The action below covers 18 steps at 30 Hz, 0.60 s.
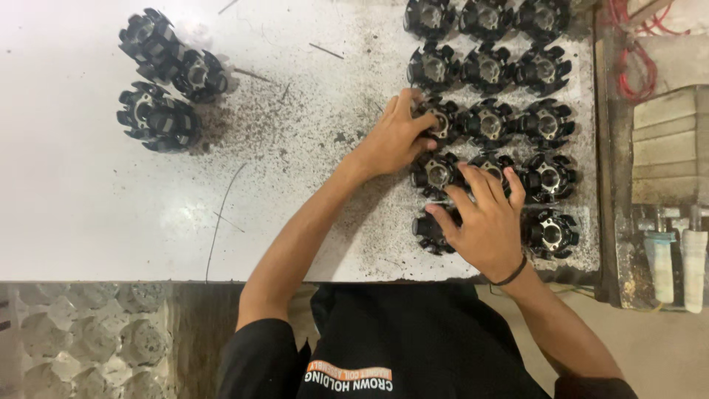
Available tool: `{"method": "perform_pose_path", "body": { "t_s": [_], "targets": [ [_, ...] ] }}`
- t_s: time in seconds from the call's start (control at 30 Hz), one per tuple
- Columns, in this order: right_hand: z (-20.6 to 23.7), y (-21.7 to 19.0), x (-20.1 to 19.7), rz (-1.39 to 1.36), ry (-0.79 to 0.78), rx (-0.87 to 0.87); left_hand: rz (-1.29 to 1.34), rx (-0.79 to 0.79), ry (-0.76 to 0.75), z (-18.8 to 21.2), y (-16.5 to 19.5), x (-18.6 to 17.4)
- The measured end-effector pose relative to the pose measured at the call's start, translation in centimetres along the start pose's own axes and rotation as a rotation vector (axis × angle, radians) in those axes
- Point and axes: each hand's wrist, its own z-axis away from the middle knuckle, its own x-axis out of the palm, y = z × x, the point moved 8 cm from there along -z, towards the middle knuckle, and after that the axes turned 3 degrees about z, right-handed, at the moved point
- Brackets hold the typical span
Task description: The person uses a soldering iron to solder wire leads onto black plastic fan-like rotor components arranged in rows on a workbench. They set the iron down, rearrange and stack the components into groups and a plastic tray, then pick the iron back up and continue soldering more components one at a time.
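- The left hand (pixel 391 140) curls its fingers and thumb around one black, round, finned plastic-and-metal part (pixel 442 122) at the left edge of a grid of such parts on the white, speckled worktable (pixel 111 214); it looks to be gripping it
- The right hand (pixel 484 222) lies spread, palm down, over the lower rows, fingertips on a middle part (pixel 487 166) and thumb beside the bottom-left part (pixel 430 230); it presses rather than grips
- The grid stands in three columns at the table's right side, parts just beside each other; a separate cluster of three like parts (pixel 164 81) sits well apart at the upper left
- To handle this well, I judge it best to lift the gripped part straight and keep the flat hand steadying its neighbours so the fins do not snag
- Containers: a grey moulded tray with round pockets (pixel 81 340) sits below the table edge at lower left; its pockets appear empty, though blur makes that uncertain
- Thin dark wire offcuts (pixel 221 214) lie scattered on the table
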Motion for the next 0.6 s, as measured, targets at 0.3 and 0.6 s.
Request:
{"method": "perform_pose_path", "body": {
  "t_s": [0.3, 0.6],
  "targets": [
    [-1.3, 0.3, -1.4, 0.206, 0.029, -0.135, -0.440, -0.166, 0.305, 8.3, -1.7, -13.5],
    [-6.5, -3.2, -0.8, 0.080, 0.011, -0.264, -0.649, -0.781, 0.553, 21.1, -10.3, -29.3]
  ]
}}
